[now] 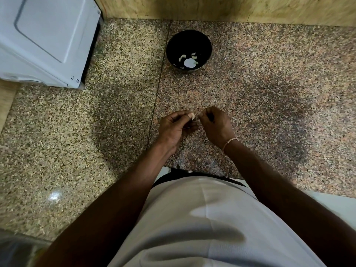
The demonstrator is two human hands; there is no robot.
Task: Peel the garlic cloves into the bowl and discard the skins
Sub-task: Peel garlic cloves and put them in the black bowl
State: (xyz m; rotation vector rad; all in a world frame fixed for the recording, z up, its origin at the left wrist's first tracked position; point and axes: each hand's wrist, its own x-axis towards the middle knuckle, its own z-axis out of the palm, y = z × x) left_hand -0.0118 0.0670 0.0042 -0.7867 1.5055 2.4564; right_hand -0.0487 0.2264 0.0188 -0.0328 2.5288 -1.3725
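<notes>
Over the speckled granite table (269, 83), both hands meet just in front of the person's white shirt (202, 218). Left hand (176, 128) has its fingers curled, pinching a pale garlic clove (192, 116) at the fingertips. Right hand (215, 124) sits just beside it, fingers curled too, thumb and forefinger pinched at the clove's edge; whether it has skin or the clove itself between them is too small to tell. A thin pale band (230, 142) circles the right wrist. Further back, well apart from the hands, stands a black bowl (173, 43), and inside it lie several peeled cloves (189, 61), white against the dark bottom. Off to the far left, a white appliance (44, 41) rests on the table, and a tan wall (231, 8) runs along the back edge.
</notes>
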